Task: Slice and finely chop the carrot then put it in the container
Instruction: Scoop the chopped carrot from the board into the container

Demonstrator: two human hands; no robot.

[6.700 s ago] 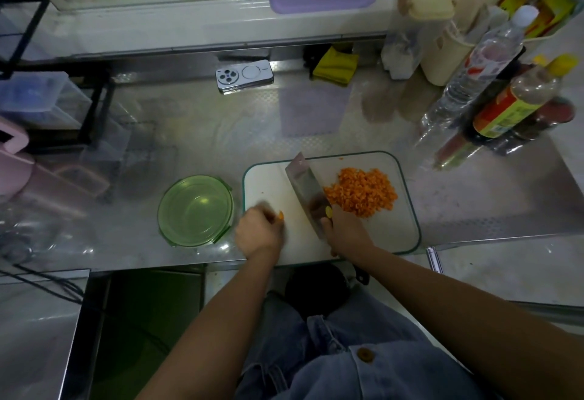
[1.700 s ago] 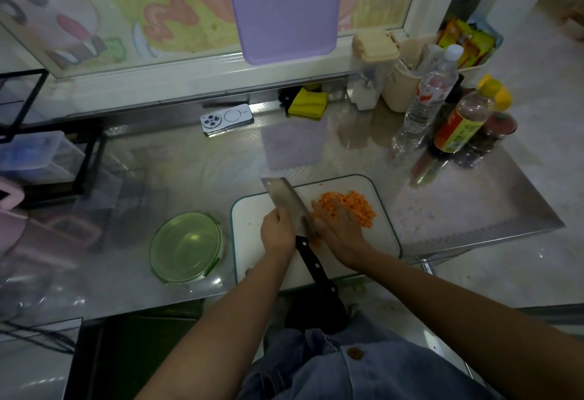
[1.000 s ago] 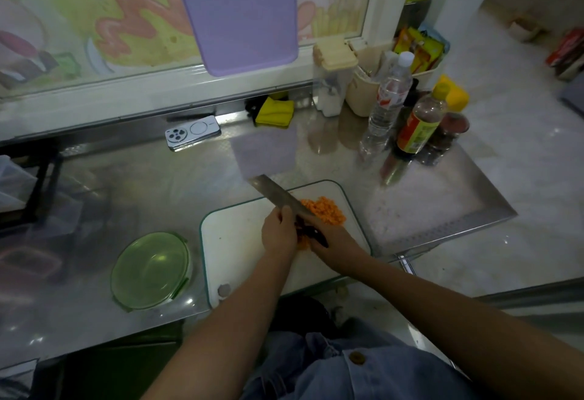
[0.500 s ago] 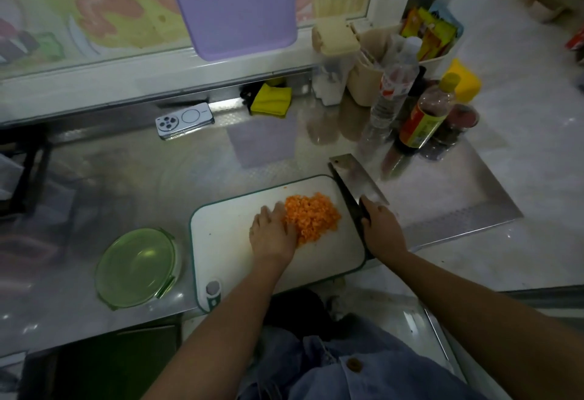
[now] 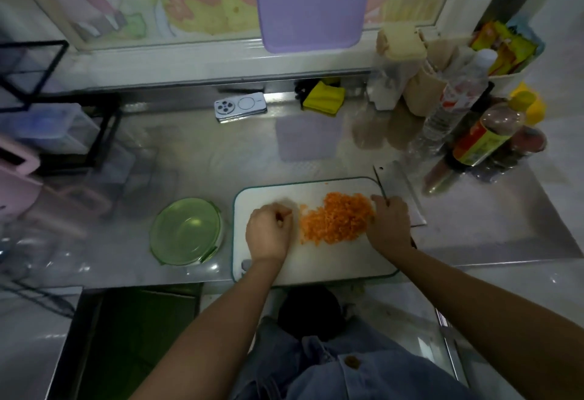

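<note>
A heap of finely chopped orange carrot [image 5: 336,218] lies in the middle of the white cutting board [image 5: 316,262]. My right hand [image 5: 388,225] grips the cleaver [image 5: 399,189] at the heap's right edge, its broad blade tilted over the board's right side. My left hand [image 5: 270,230] rests on the board just left of the heap with its fingers curled in; whether it holds any carrot is hidden. The green glass container [image 5: 185,230] stands empty on the steel counter, left of the board.
Sauce bottles [image 5: 486,137], a water bottle [image 5: 452,109] and beige tubs crowd the back right. A phone [image 5: 240,109] and a yellow cloth [image 5: 324,97] lie at the back wall. A black rack [image 5: 79,127] and pink items stand at the left.
My left hand has drawn back left from the heap and curled its fingers. My right hand has brought the cleaver in against the heap's right edge. The camera has tilted.
</note>
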